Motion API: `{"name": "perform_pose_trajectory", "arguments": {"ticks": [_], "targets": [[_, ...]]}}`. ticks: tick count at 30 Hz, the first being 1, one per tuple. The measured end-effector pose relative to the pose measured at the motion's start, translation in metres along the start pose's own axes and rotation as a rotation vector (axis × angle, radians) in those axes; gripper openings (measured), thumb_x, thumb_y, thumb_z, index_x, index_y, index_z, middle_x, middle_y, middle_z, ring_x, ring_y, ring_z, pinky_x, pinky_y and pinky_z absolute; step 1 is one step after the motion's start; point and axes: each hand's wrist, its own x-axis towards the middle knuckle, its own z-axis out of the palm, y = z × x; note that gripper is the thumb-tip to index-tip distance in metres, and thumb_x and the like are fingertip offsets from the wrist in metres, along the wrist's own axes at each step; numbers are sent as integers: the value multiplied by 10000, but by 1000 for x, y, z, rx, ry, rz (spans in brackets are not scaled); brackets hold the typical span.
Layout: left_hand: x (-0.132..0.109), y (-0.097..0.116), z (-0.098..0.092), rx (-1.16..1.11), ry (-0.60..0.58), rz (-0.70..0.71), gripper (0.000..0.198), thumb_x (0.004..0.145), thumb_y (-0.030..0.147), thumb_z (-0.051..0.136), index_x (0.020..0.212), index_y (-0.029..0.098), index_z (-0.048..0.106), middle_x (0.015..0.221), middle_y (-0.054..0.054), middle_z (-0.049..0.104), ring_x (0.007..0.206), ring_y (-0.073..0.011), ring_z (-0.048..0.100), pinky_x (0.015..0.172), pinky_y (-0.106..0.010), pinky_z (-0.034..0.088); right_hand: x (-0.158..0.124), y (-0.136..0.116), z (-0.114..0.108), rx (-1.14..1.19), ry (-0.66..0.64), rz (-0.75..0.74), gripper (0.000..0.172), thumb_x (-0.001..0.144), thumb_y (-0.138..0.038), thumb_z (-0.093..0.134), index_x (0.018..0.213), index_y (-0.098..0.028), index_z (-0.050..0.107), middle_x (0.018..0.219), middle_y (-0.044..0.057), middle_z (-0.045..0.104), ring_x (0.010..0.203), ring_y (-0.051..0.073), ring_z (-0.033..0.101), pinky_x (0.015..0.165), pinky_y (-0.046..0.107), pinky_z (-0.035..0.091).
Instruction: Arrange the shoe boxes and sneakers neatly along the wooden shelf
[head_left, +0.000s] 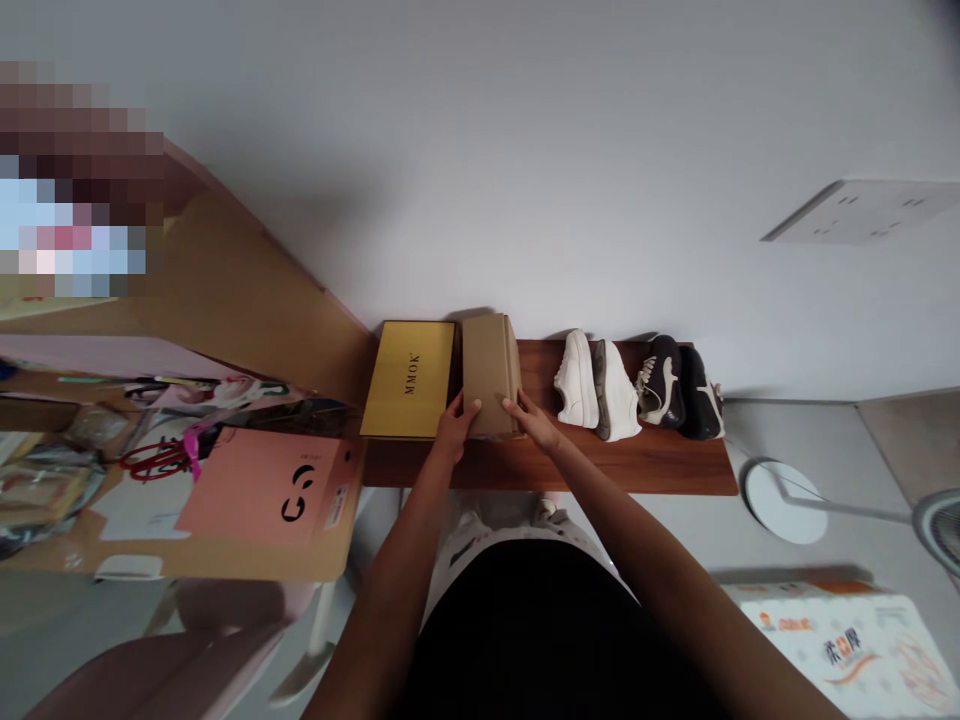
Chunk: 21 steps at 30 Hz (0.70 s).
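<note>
A plain brown cardboard box (487, 365) stands on the dark reddish wooden shelf (600, 465) against the wall. My left hand (456, 428) grips its near left corner, thumb on top. At the near right corner my right hand (531, 418) holds the same box, its thumb also on the lid. Just left of it lies a yellow box (409, 380) marked MMOK. To the right are a pair of white sneakers (577, 380) and a pair of black shoes (661, 382) with light trim. The fingers under the box's sides are partly hidden.
On the left, a desk (315, 560) carries a pink box (262, 485), red-handled scissors (157, 460) and clutter. A pink chair (225, 640) is below it. A round white base (786, 500), a fan (941, 530) and a white printed package (847, 640) are at right.
</note>
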Motion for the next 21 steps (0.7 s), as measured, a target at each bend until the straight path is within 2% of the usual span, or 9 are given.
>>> {"name": "perform_pose_trajectory", "arguments": {"ticks": [5,8,13,16,21], "targets": [[5,-3,14,118,66,50,634,742,344,873,1339,248,685,1335,-61,715,1312,-278,615,1153,-458,467,-3,-3,-8,31,11,25,666,793,-647,724,1318,-240,676,1194,61,755,1109,250,716,986,429,591],[5,-4,21,169,75,81,614,759,322,858,1344,257,681,1345,-60,709,1307,-277,618,1153,-448,462,-7,-6,-14,12,21,3,622,781,-689,705,1219,-249,722,1133,49,772,1059,240,726,906,376,609],[2,-5,23,235,79,121,589,797,367,824,1356,260,674,1347,-71,706,1303,-281,620,1150,-433,457,-8,-12,-16,21,44,-69,667,756,-652,734,1253,-208,710,1162,73,771,1118,266,703,979,406,575],[2,-7,23,238,57,123,543,815,415,803,1319,241,696,1360,-80,699,1318,-283,609,1165,-430,440,-8,-11,-20,54,121,-114,748,737,-616,769,1355,-213,649,1282,100,729,1186,283,674,1022,436,554],[11,-20,29,86,-6,-17,484,954,565,575,1261,218,714,1356,-93,701,1358,-278,584,1153,-443,455,-12,-5,-43,87,225,-139,915,722,-615,794,1501,-232,506,1326,127,700,1218,281,661,1063,465,522]]}}
